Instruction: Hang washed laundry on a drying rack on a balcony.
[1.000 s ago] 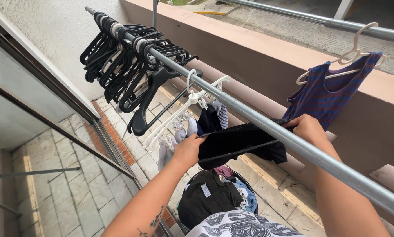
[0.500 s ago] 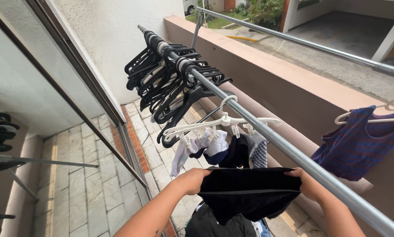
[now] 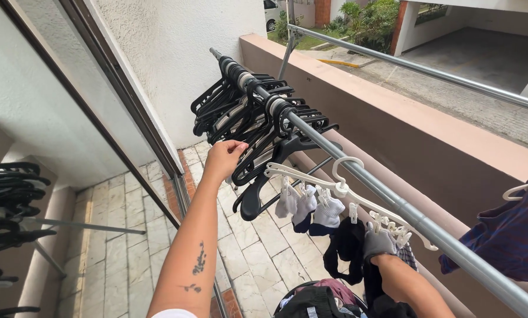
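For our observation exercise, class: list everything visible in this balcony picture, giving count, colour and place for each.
Metal rail: one, grey, crossing the balcony.
Hangers: many, black, bunched at the rail's far end.
Clip hanger: one, white, on the rail, holding socks.
Striped top: one, blue, hung at right.
Laundry basket: one, below, with clothes.
Left hand: reaching to the black hangers.
Right hand: hidden behind dark clothes; only the forearm shows.

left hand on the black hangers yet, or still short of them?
Touching. In the head view the left hand has its fingertips against the lower edge of the black hangers bunched on the metal rail, with no gap visible between them.
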